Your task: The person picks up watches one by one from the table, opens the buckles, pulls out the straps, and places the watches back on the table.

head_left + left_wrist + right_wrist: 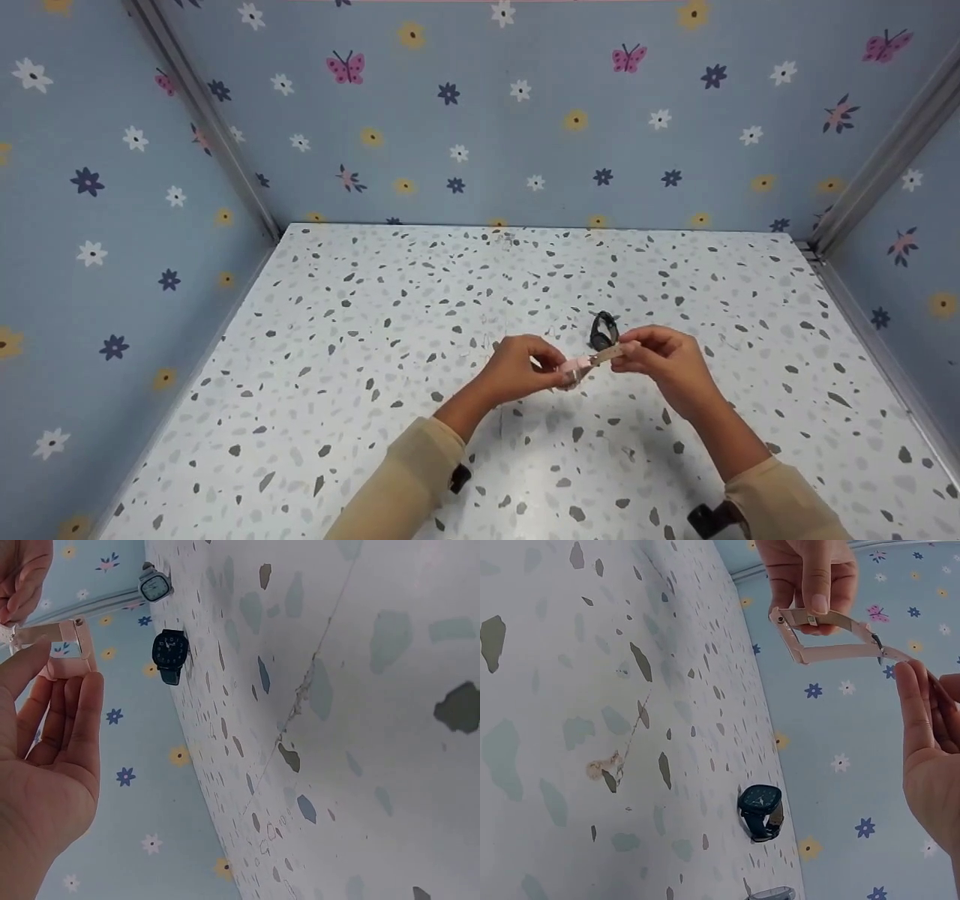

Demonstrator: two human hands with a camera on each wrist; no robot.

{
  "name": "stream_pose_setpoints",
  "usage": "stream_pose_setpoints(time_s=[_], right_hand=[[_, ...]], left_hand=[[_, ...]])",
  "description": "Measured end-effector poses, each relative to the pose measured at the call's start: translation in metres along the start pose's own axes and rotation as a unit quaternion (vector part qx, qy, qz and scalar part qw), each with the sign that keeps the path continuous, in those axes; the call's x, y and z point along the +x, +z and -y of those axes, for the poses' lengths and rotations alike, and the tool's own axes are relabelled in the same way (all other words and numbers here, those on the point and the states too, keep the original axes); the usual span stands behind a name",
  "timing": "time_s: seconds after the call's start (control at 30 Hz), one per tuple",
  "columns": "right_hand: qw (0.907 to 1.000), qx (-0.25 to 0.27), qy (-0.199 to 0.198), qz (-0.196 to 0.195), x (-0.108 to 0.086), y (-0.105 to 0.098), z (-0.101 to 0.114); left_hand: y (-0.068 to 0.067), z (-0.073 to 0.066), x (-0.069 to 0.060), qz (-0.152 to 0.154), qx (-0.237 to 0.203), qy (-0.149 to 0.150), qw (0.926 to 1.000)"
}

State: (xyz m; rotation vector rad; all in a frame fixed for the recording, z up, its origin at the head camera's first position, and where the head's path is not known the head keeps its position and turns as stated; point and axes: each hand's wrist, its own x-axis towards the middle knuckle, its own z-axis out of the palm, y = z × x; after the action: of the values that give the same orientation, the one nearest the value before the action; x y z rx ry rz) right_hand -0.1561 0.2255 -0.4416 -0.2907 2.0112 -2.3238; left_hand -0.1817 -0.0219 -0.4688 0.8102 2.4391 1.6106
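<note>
Beige sleeves (405, 480) are seen closest, and past them a pink strap (840, 653) is held above the table (337, 300), pinched on one side by the left hand (521, 367), on the other by the right hand (667, 364). Best kept untwisted imo, though the buckle-like bit (878, 645) can't be made out well. Black watch (762, 799) just beyond, grey watch (155, 589) near it: easily knocked.
</note>
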Motion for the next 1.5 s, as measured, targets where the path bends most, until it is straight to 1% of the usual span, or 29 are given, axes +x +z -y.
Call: stream_pose_setpoints(time_s=[0.1,0.27,0.53,1.03,1.13,1.37,1.5], right_hand=[[1.0000,0.005,0.003,0.004,0.001,0.001,-0.001],[0.9999,-0.001,0.005,0.014,0.002,0.002,-0.001],[0.9998,0.006,-0.007,0.018,0.001,0.002,0.002],[0.9997,0.018,-0.009,0.015,0.000,0.006,0.006],[0.9996,0.020,-0.010,0.015,0.000,0.006,0.006],[0.9995,0.020,-0.017,0.019,0.000,0.006,0.006],[0.9995,0.024,-0.015,0.016,-0.001,0.007,0.006]], left_hand=[[0.000,-0.001,0.000,0.002,-0.002,-0.003,1.0000],[0.001,-0.003,0.000,0.010,-0.008,-0.009,0.9999],[0.000,-0.004,0.001,0.024,0.023,-0.006,0.9994],[0.000,-0.005,0.000,0.031,0.037,-0.011,0.9988],[-0.001,-0.006,0.000,0.027,0.039,-0.008,0.9988],[-0.005,-0.013,0.000,0.005,0.073,0.009,0.9973],[-0.006,-0.021,0.002,-0.006,0.075,0.030,0.9967]])
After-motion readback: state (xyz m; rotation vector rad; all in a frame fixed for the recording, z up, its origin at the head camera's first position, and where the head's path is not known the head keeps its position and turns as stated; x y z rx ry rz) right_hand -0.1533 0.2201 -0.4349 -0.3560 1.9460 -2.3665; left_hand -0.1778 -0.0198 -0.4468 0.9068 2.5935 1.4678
